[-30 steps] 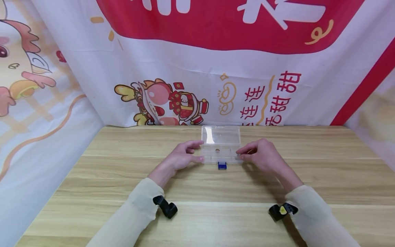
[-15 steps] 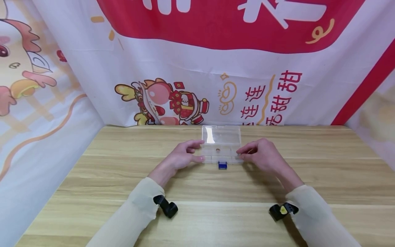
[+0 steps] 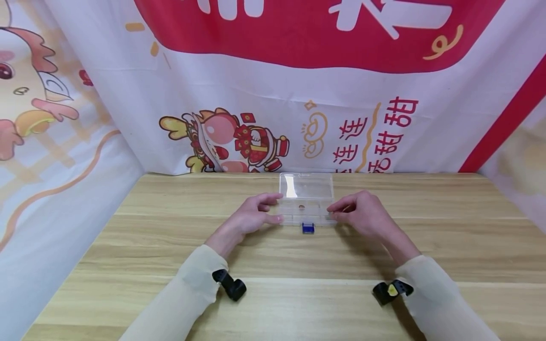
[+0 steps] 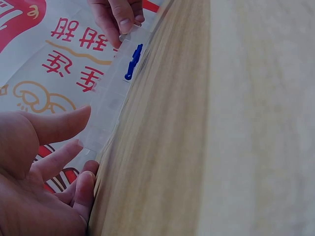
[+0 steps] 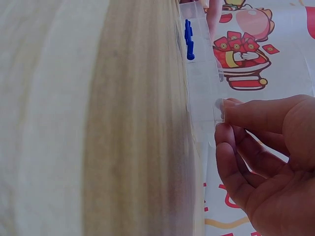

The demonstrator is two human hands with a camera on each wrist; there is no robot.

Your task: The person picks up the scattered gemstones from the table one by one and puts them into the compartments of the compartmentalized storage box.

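Note:
A clear plastic compartment box (image 3: 298,219) lies on the table with its clear lid (image 3: 315,185) raised at the back and a blue latch (image 3: 308,228) at its front edge. My left hand (image 3: 249,215) holds the box's left end, thumb by the front corner and index finger by the back. At the right end, my right hand (image 3: 362,214) pinches a small grey, shiny, roundish piece (image 5: 219,107) between thumb and fingertips; its exact kind I cannot tell. One tiny reddish-brown item (image 3: 301,207) shows inside a rear middle compartment.
The wood-grain table (image 3: 273,303) reaches back to a printed cloth (image 3: 239,85) hanging behind it. Another cloth side (image 3: 64,199) rises along the left. Black wrist cameras (image 3: 234,290) are strapped over both pale sleeves (image 3: 183,296).

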